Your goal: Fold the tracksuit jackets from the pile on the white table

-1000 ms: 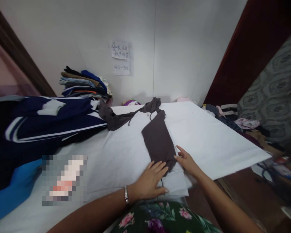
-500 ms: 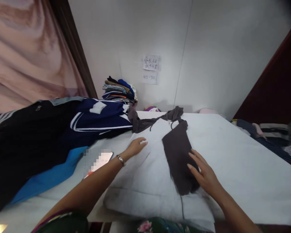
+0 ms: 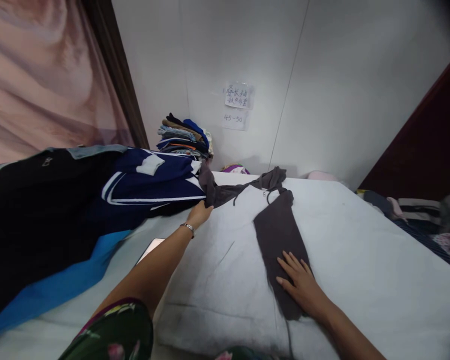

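Observation:
A white and dark grey hoodie (image 3: 225,270) lies spread on the white-covered table, its hood (image 3: 273,178) and drawstrings at the far end. One dark grey sleeve (image 3: 275,230) is folded over the hoodie's right side. On that sleeve my right hand (image 3: 302,286) rests flat with fingers spread. My left hand (image 3: 200,215), with a silver band at the wrist, is closed on the other grey sleeve (image 3: 223,195) near the shoulder. The far part of this sleeve lies beside the navy clothes, and my fingertips are partly hidden.
Navy and white garments (image 3: 157,185), black clothing (image 3: 41,220) and a blue cloth (image 3: 67,285) are heaped on the left. A phone (image 3: 150,247) lies beside my left forearm. Folded clothes (image 3: 182,135) are stacked by the wall. More clothes (image 3: 416,215) lie beyond the table's right edge.
My left hand has moved up and left from the hoodie's white front and closed on the grey sleeve. The right hand has shifted down and left, flattening onto the folded sleeve.

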`<state>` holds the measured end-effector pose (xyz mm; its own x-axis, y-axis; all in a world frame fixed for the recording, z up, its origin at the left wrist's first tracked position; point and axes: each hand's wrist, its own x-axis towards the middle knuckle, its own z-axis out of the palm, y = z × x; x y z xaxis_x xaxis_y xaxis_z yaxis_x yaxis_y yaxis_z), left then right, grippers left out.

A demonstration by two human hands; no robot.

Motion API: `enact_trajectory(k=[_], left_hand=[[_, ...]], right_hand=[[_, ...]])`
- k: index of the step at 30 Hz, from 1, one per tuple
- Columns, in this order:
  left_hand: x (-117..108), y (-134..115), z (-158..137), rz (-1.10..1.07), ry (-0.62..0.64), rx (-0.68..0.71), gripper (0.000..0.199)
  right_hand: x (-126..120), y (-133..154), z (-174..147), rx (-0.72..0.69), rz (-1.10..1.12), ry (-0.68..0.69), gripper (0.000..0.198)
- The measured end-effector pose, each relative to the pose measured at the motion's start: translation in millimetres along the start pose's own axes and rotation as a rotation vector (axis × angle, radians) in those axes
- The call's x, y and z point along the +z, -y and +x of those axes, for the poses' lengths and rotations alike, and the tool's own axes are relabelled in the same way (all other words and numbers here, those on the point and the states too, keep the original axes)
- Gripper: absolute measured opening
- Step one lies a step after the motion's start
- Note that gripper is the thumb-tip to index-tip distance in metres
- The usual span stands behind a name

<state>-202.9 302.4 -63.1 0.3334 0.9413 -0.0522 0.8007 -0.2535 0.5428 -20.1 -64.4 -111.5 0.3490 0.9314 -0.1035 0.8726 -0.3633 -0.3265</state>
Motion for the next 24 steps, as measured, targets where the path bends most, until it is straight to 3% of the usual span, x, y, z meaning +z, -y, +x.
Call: enact_trajectory(k=[5, 11, 16, 24], left_hand=[[11.1, -8.0, 16.3, 0.003, 0.009, -0.054, 0.053], [18.4, -15.3, 28.5, -0.061, -0.025, -0.043, 0.043], [24.1, -26.0, 30.6, -0.171, -0.134, 0.011, 0.037], [14.5, -48.3, 53.7, -0.239, -0.233, -0.042, 0.051]], right_hand=[[-10.7, -1.8, 2.5, 0.051, -0.007, -0.121, 0.059], [7.1, -12.1, 4.2, 0.042, -0.097, -0.059, 0.059], [11.8, -14.9, 4.4, 0.044, -0.088, -0.078, 0.058], [7.0, -10.4, 3.0, 0.065, -0.052, -0.073, 0.058]])
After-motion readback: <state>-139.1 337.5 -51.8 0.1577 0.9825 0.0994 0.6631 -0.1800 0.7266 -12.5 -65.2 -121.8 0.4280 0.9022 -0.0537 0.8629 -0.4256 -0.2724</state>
